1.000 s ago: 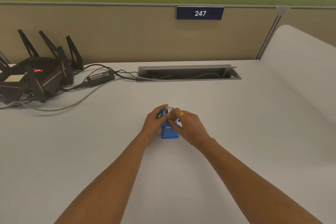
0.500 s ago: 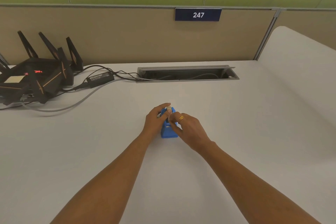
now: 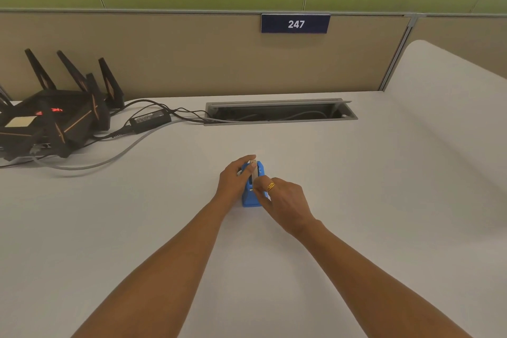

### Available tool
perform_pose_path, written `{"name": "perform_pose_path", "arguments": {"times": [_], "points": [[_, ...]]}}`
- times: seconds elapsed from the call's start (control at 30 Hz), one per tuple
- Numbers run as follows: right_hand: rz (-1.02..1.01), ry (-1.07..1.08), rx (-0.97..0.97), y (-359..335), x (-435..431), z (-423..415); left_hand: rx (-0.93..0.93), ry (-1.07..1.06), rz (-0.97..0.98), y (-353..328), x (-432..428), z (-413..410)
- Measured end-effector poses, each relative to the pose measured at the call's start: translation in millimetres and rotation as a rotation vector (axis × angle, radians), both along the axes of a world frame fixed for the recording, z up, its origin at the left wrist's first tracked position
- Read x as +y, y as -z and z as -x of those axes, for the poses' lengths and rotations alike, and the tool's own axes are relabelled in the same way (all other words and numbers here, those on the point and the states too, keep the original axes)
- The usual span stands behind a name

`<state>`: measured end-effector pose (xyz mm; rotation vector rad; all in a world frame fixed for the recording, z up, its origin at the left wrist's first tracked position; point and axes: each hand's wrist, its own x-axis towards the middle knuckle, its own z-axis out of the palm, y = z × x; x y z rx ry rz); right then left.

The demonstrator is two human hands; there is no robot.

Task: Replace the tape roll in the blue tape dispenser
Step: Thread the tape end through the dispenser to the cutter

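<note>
Left hand [image 3: 234,180] grips blue tape dispenser [image 3: 251,197]; right hand [image 3: 285,202] pinches its tape [image 3: 255,171].

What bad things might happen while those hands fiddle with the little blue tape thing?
The blue tape dispenser is small and stands free on the desk; if the left hand loosens its grip, a pull could tip it. The right hand pinches the pale tape strip, which might stick to fingers or twist. The cutter end is hidden, so a finger may get nicked.
</note>
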<state>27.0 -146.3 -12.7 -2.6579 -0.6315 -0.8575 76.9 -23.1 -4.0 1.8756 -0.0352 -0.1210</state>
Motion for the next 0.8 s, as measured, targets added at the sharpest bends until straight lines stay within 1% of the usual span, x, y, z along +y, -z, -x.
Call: {"name": "perform_pose_path", "arguments": {"times": [0.2,0.33,0.5,0.8], "points": [[0.122,0.057,-0.053,1.1,-0.9,6.0,0.007,0.002,-0.02,-1.6,-1.1,1.7],[0.195,0.088,-0.072,3.0,-0.1,8.8,0.058,0.005,0.011,-1.0,-1.9,6.6],[0.159,0.072,-0.109,3.8,2.3,10.4,0.088,-0.047,0.095,4.9,5.3,19.0],[0.083,0.024,-0.151,9.2,3.5,11.5,0.084,-0.048,0.11,11.1,13.8,22.1]]}}
